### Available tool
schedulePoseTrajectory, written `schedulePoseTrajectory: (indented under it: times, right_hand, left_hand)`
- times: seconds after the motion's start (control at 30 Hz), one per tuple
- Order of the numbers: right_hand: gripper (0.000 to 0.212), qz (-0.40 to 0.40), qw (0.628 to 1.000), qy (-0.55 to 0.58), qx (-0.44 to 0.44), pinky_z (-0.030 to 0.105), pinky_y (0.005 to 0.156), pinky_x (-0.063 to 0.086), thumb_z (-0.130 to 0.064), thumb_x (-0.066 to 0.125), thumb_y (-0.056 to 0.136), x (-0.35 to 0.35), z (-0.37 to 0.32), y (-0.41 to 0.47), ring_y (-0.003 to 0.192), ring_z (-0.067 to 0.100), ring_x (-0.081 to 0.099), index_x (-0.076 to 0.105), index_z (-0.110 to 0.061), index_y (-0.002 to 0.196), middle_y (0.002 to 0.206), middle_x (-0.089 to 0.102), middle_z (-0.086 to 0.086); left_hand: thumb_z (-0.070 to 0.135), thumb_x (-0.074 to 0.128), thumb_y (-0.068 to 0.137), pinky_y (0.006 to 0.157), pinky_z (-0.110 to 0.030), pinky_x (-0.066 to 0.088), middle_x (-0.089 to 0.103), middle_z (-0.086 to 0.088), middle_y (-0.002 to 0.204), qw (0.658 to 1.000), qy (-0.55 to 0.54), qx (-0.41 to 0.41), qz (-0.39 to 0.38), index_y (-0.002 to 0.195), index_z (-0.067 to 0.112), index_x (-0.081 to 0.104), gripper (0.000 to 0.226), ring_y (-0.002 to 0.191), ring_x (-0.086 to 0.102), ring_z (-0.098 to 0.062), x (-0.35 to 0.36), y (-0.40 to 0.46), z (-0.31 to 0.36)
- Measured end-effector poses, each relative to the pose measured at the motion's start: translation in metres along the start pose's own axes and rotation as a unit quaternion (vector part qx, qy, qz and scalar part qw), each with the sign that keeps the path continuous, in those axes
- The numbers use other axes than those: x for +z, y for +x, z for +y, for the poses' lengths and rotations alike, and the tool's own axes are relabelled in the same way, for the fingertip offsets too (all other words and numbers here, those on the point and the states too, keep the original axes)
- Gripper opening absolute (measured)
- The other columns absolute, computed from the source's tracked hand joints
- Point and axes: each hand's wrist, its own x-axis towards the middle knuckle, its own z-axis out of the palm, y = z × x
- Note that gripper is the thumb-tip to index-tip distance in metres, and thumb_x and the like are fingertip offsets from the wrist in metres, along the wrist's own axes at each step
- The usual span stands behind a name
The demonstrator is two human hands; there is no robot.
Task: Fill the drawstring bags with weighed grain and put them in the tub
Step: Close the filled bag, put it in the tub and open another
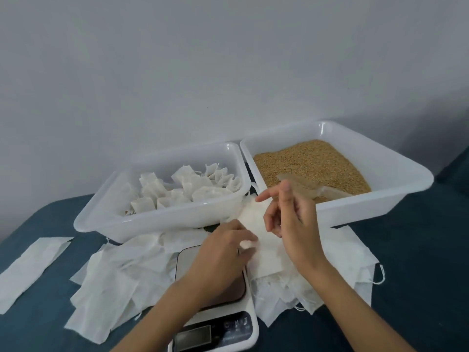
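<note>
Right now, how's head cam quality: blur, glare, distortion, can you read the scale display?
Head view: soft, even light, faint shadows, no strong glare. Wide-angle bending shows on the grain tub rim. Scale display looks dark, digits unreadable. Right hand fingers slightly smeared; left hand pinches an empty bag, fairly sharp.

Both bare forearms reached forward from the lower edge. The left hand (223, 246) lay palm down, fingers curled at the tips in a pinch. The right hand (291, 219) was raised, fingers loosely spread, forefinger extended leftward.
</note>
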Motion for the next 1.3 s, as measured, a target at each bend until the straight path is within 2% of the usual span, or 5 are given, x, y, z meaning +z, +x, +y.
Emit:
schedulePoseTrajectory:
  times: [0.33, 0.5, 0.73, 1.13, 1.3]
  right_hand:
    - [0.051, -0.008, 1.0, -0.014, 0.009, 0.013, 0.05, 0.036, -0.049, 0.037, 0.106, 0.003, 0.004, 0.0, 0.043, 0.009, 0.045, 0.071, -0.015, 0.09, 0.05, 0.054, 0.007]
    - [0.052, -0.011, 1.0, -0.014, 0.007, 0.014, 0.049, 0.037, -0.048, 0.036, 0.106, 0.004, 0.003, -0.001, 0.043, 0.008, 0.045, 0.072, -0.014, 0.09, 0.05, 0.054, 0.007]
    - [0.051, -0.01, 1.0, -0.018, 0.016, 0.014, 0.048, 0.036, -0.045, 0.036, 0.107, 0.004, 0.004, -0.001, 0.043, 0.008, 0.044, 0.072, -0.014, 0.089, 0.05, 0.054, 0.007]
    - [0.027, -0.065, 0.991, -0.106, 0.04, 0.024, 0.048, 0.037, -0.054, 0.053, 0.099, 0.003, 0.014, -0.004, 0.048, 0.009, 0.046, 0.068, -0.03, 0.102, 0.076, 0.065, 0.0]
    - [0.034, -0.211, 0.957, -0.096, 0.175, 0.028, 0.046, 0.043, -0.046, 0.077, 0.086, 0.007, 0.018, -0.005, 0.056, 0.013, 0.054, 0.068, -0.029, 0.114, 0.088, 0.069, -0.01]
  left_hand:
    - [-0.011, 0.05, 0.087, 0.09, -0.037, 0.049, 0.065, 0.002, 0.118, 0.999, 0.028, 0.008, -0.013, 0.134, 0.021, 0.067, 0.059, 0.105, 0.06, -0.02, 0.003, 0.001, -0.005]
    - [0.045, 0.066, 0.098, 0.091, -0.038, 0.05, 0.067, 0.002, 0.116, 0.998, -0.015, -0.06, 0.017, 0.133, 0.018, 0.064, 0.044, 0.106, 0.062, -0.02, 0.005, 0.009, 0.008]
    - [0.01, 0.062, 0.098, 0.054, -0.024, 0.037, 0.037, 0.007, 0.051, 0.983, -0.063, -0.095, 0.144, 0.058, 0.02, 0.037, 0.048, 0.051, 0.047, -0.011, -0.001, 0.02, 0.013]
    - [0.019, 0.058, 0.097, 0.079, -0.033, 0.064, 0.078, -0.007, 0.107, 0.694, -0.683, -0.14, 0.183, 0.122, 0.005, 0.068, 0.03, 0.093, 0.075, -0.017, -0.032, 0.009, -0.012]
    - [0.014, 0.054, 0.097, 0.085, -0.033, 0.064, 0.075, -0.014, 0.115, 0.663, -0.717, -0.147, 0.156, 0.13, 0.0, 0.062, 0.037, 0.099, 0.074, -0.021, -0.026, 0.003, -0.011]
